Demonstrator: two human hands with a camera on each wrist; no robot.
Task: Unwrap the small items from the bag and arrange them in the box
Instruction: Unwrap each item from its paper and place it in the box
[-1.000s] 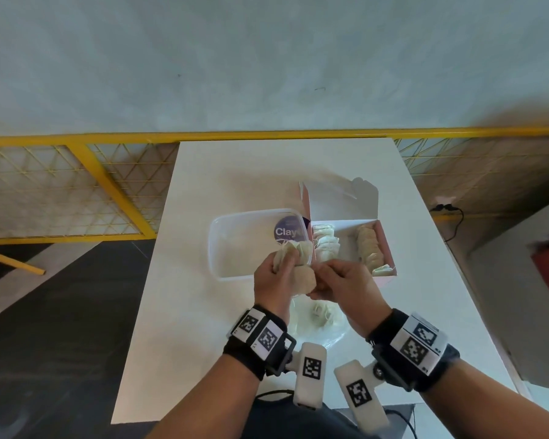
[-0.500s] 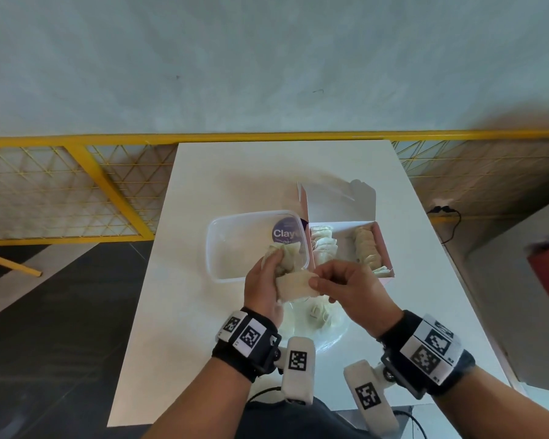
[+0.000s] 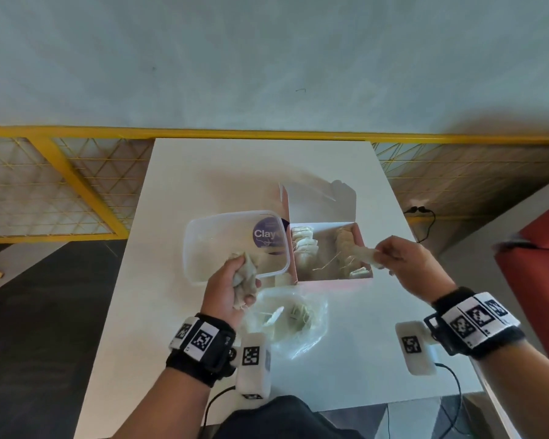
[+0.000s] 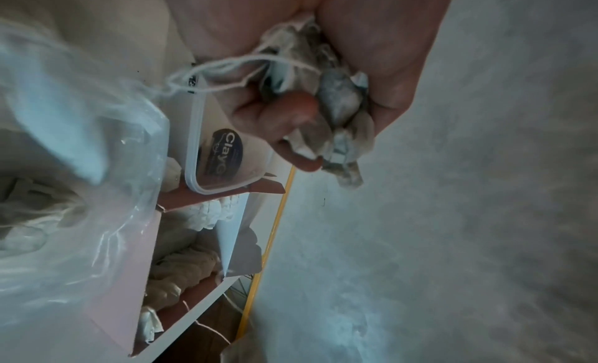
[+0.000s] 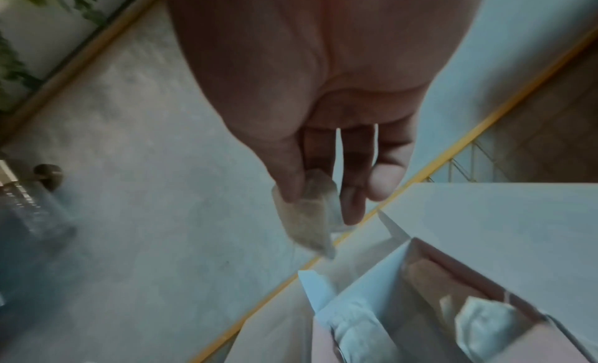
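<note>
Left hand (image 3: 232, 288) clenched on crumpled wrappers (image 3: 246, 274) beside plastic tub (image 3: 203, 245); right hand (image 3: 406, 264) pinches tea bag (image 3: 363, 253) over box (image 3: 330, 282); bag (image 3: 298, 324) on counter (image 3: 203, 172).

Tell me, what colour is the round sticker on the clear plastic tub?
The round sticker is dark purple with white letters, clearest in the head view.

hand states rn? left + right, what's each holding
Left hand: closed round crumpled wrappers, beside the clear plastic container.
Right hand: pinching one tea bag over the right side of the pink box.
</note>
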